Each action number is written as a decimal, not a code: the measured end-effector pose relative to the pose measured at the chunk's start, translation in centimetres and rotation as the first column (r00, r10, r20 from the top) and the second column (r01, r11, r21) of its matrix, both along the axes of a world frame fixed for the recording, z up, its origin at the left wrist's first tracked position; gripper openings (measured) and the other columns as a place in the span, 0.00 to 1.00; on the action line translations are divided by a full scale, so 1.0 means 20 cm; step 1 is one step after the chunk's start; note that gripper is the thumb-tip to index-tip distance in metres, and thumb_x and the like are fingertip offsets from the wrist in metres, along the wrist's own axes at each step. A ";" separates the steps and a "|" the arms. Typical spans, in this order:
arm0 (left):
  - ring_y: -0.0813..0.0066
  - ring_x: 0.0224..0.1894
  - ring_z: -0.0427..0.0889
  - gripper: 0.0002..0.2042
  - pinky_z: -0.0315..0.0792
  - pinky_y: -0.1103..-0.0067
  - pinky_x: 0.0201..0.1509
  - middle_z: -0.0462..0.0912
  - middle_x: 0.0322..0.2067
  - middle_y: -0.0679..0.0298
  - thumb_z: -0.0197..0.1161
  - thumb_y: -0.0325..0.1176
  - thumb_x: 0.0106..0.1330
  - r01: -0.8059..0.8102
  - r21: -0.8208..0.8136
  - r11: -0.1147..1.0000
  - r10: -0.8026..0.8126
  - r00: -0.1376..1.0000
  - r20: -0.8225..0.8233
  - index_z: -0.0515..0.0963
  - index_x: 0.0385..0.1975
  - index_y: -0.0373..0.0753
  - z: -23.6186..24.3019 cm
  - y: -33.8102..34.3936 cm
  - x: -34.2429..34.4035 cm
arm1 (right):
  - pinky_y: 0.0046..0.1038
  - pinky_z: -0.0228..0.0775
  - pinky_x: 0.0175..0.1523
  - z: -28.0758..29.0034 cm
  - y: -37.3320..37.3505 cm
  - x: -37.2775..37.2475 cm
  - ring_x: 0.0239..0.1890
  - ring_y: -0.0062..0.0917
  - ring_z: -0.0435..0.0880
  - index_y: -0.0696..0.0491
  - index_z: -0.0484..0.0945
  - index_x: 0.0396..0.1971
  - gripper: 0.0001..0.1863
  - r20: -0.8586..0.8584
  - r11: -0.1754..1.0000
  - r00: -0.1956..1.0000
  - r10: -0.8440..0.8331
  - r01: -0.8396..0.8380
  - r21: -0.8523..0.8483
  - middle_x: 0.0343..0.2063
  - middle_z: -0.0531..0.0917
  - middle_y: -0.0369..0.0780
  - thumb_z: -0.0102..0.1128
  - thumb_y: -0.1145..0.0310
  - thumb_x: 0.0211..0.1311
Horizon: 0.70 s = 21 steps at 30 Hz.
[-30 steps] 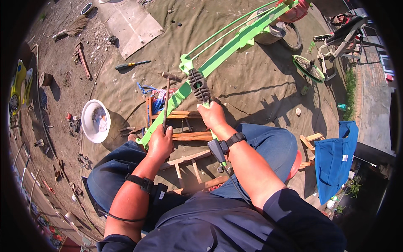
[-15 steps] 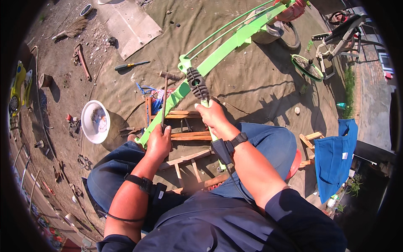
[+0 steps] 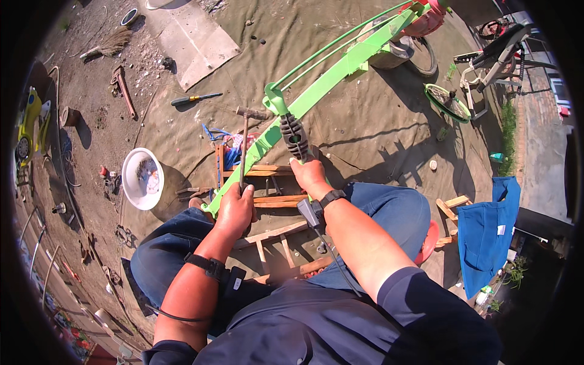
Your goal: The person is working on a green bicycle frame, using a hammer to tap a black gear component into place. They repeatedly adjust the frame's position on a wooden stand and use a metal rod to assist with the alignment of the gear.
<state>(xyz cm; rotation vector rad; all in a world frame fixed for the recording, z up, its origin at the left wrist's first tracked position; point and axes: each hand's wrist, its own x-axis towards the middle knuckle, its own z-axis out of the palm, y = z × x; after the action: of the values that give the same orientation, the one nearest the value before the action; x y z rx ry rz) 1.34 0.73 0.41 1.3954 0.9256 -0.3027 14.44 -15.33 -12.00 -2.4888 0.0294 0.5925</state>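
My left hand (image 3: 236,210) is closed round the thin handle of a hammer (image 3: 244,143), whose worn, rusty-looking head points away from me. My right hand (image 3: 309,176) grips a green rod, mostly hidden by the hand, with a black ribbed rubber piece (image 3: 294,137) at its far end. That rubber piece lines up with a bent green arm on a long green metal frame (image 3: 328,76); I cannot tell whether they are joined. The frame runs slantwise from beside my left knee to the far right. Under its near part stands a low wooden frame (image 3: 280,201).
A white basin (image 3: 143,179) stands left, with a screwdriver (image 3: 196,99), pipe wrench (image 3: 124,92) and broom (image 3: 109,44) farther off. The green frame's far end rests by a red container (image 3: 426,23). Blue cloth (image 3: 488,234) hangs at right, below a wheeled frame (image 3: 493,70).
My right hand has shifted slightly down and left, tilting the rod. The black rubber piece has swung to line up with the bent green arm. My left hand still holds the hammer.
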 end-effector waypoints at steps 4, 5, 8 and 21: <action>0.73 0.18 0.75 0.08 0.75 0.75 0.22 0.71 0.22 0.64 0.52 0.35 0.74 -0.250 -0.249 0.936 0.252 0.967 -0.027 0.67 0.36 0.37 -0.03 0.08 -0.01 | 0.36 0.76 0.33 0.00 -0.07 0.00 0.25 0.34 0.86 0.62 0.82 0.25 0.25 -0.106 0.996 0.992 0.072 -0.067 0.054 0.18 0.83 0.46 0.66 0.49 0.53; 0.72 0.21 0.77 0.08 0.77 0.74 0.24 0.71 0.23 0.64 0.51 0.35 0.74 -0.292 -0.271 0.917 0.294 0.955 -0.036 0.67 0.37 0.37 -0.06 0.11 0.00 | 0.36 0.76 0.33 0.04 -0.08 0.00 0.24 0.33 0.86 0.61 0.82 0.25 0.25 -0.111 0.994 0.988 0.104 -0.101 0.033 0.17 0.83 0.45 0.66 0.49 0.53; 0.72 0.24 0.77 0.07 0.77 0.74 0.26 0.72 0.25 0.64 0.50 0.34 0.74 -0.514 -0.340 0.788 0.509 0.854 -0.111 0.67 0.36 0.37 -0.05 0.19 0.09 | 0.36 0.74 0.32 0.04 -0.12 -0.05 0.22 0.32 0.84 0.61 0.81 0.27 0.24 -0.101 0.994 0.992 0.077 -0.068 0.090 0.17 0.82 0.43 0.67 0.50 0.53; 0.78 0.19 0.75 0.06 0.73 0.79 0.20 0.74 0.21 0.70 0.54 0.32 0.72 -0.475 -0.587 0.655 0.491 0.859 -0.146 0.73 0.40 0.37 0.08 0.17 0.20 | 0.39 0.73 0.37 0.13 -0.12 -0.13 0.30 0.45 0.84 0.63 0.77 0.29 0.25 -0.023 0.987 0.999 -0.035 0.038 0.153 0.23 0.82 0.52 0.65 0.51 0.53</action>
<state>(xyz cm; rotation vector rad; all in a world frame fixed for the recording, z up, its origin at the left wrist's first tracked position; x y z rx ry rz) 5.32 4.18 1.96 0.5155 1.0252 -0.1465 11.78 -17.66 -9.31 -2.3282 0.0353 0.5825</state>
